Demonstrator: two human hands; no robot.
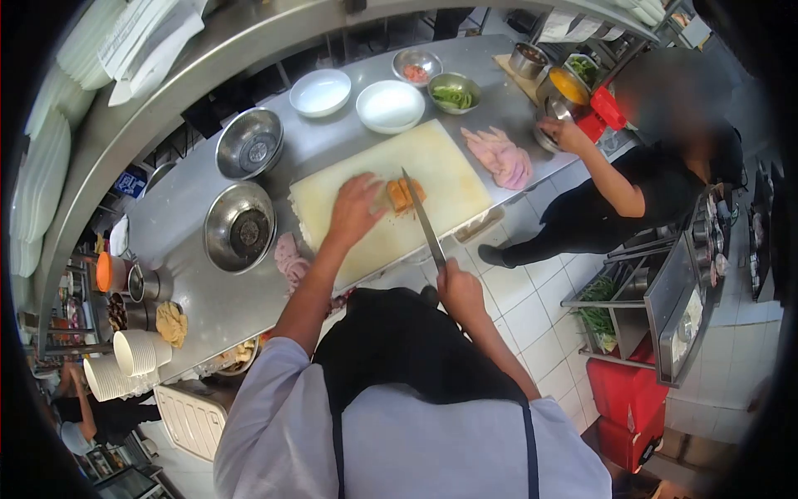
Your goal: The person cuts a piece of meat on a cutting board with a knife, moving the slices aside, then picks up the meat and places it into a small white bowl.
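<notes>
My right hand (460, 291) grips the handle of a long kitchen knife (429, 226). Its blade points away from me and lies across the right part of an orange-brown block of food (400, 196), which has cut lines in it. Just left of the food, my left hand (359, 202) hovers close over the white cutting board (332, 241) with its fingers apart, slightly blurred and holding nothing. Small crumbs lie around the food on the board.
Two white bowls (321, 92), metal bowls (240, 227) and a bowl of green vegetable strips (454, 93) stand around the board. Pink cloths (499, 158) lie beside it. At the right, a co-worker (632, 179) handles a metal container. Stacked white tubs (141, 353) stand at left.
</notes>
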